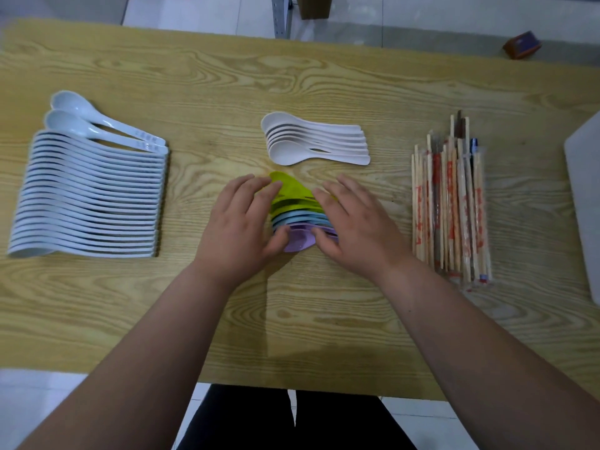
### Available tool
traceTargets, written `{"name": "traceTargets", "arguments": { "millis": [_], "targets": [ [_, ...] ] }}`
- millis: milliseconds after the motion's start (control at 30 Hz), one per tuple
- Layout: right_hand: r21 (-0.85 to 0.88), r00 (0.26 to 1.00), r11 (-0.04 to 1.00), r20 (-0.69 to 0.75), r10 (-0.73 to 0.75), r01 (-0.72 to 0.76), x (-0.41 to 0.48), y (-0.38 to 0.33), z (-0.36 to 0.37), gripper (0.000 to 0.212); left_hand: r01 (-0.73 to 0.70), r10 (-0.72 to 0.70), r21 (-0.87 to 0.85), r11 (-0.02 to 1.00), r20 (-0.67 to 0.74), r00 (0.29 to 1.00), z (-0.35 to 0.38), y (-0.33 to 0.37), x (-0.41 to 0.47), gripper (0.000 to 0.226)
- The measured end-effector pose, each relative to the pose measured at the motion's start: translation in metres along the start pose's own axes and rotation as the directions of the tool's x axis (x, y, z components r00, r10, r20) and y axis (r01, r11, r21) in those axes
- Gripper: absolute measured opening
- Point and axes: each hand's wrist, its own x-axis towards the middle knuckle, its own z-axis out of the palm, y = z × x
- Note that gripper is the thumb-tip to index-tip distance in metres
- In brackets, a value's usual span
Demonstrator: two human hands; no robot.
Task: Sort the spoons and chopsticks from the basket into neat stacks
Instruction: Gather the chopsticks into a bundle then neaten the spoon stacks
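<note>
Spoons in 3 colours (292,209) lie overlapped in a short row at the middle of the wooden table (292,76): green ones (289,190) at the far end, blue ones (293,219) in the middle and purple ones (297,240) nearest the person. The left hand (240,222) rests against the bowl side of this row, its fingers straight and close together with the tips touching a green spoon, and its thumb against the purple bowl. The right hand (354,222) lies over the handle side, its fingers straight and slightly spread, its thumb touching the purple spoon. Neither hand curls round anything. Just beyond this row sits a nested stack of cream spoons (311,141), bowls to the left. Well off to the left is a long overlapped row of white spoons (91,203), with 2 more white spoons (97,125) lying at its far end. To the right, wrapped and bare chopsticks (451,206) lie side by side in a bundle, pointing away from the person. A pale flat thing (584,190) shows at the table's right edge; what it is I cannot tell. A brown box (522,45) sits on the floor beyond the table.
</note>
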Motion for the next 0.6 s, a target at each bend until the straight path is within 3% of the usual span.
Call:
{"name": "traceTargets", "arguments": {
  "millis": [167,400,600],
  "targets": [
    [0.037,0.991,0.992,-0.061,-0.12,0.123,0.02,-0.036,-0.001,0.049,0.105,-0.105,0.058,0.993,0.004,0.994,-0.028,-0.021,-0.032,0.052],
    [0.077,0.977,0.974,0.026,-0.214,0.211,0.087,-0.111,0.022,0.049,0.162,-0.164,0.093,0.982,0.011,0.986,-0.079,-0.094,-0.081,0.05],
    [0.128,0.986,0.987,0.127,-0.11,0.093,0.177,-0.173,0.048,0.056,0.185,-0.218,0.184,0.965,0.179,0.959,-0.12,-0.193,-0.106,0.087]
  ]
}}
